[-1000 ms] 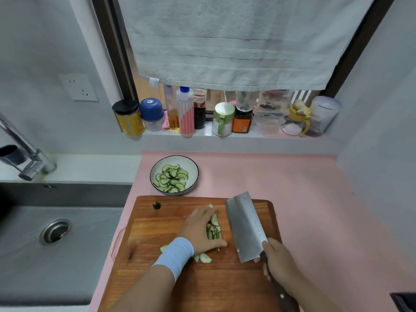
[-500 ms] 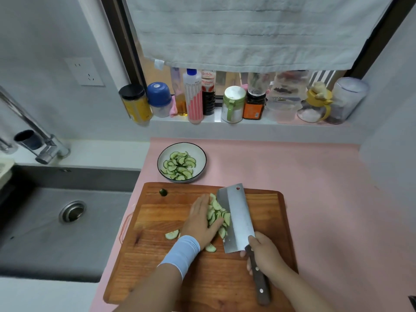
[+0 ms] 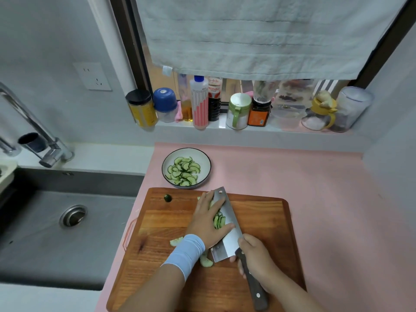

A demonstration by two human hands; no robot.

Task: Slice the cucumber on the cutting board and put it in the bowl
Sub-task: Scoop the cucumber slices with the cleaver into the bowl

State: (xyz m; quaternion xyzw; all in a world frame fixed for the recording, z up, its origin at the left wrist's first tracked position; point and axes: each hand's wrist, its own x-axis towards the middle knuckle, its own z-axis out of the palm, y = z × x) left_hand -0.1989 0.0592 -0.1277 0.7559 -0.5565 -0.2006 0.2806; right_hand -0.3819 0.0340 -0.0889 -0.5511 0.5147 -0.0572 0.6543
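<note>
Green slices (image 3: 218, 221) between left hand (image 3: 206, 224), cleaver (image 3: 225, 246)

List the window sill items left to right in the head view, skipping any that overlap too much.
Yellow jar with black lid, blue-lidded clear jar, pink-and-white squeeze bottle with blue cap, dark red-labelled sauce bottle, white canister with green handle, orange-labelled dark jar, yellow-lidded glass jar, clear plastic tub.
</note>
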